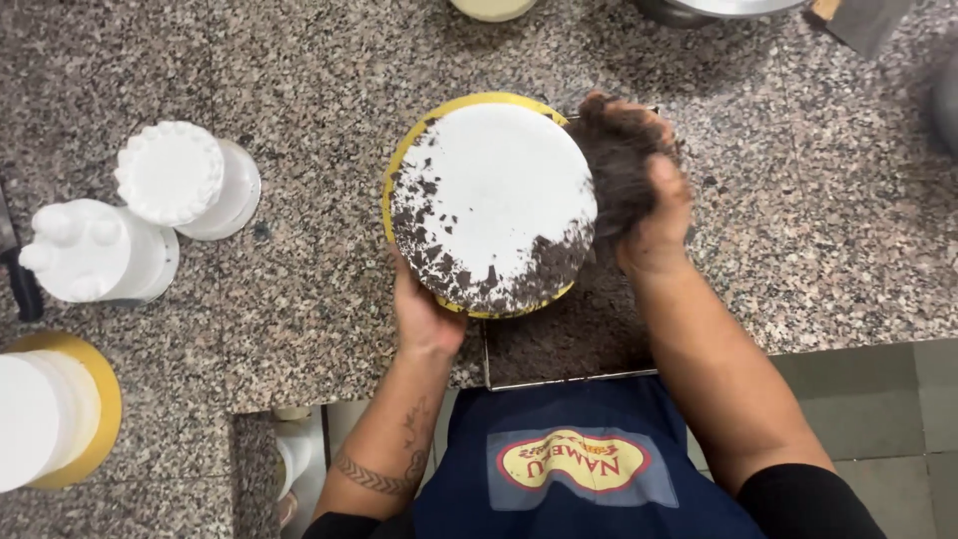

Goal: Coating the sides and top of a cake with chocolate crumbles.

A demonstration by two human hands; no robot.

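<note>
A round white frosted cake (492, 190) sits on a yellow board (399, 160), tilted and held up from beneath by my left hand (424, 314). Dark chocolate shavings cling to its left, lower and right edges. My right hand (644, 190), full of chocolate shavings, presses against the cake's right side. Below the cake lies a metal tray (559, 344) covered with more shavings.
Two white frosted cakes (172, 172) (90, 250) stand on the granite counter at left, and another white cake on a yellow board (45, 409) at the far left edge. Bowl rims show at the top. The counter ends near my blue apron.
</note>
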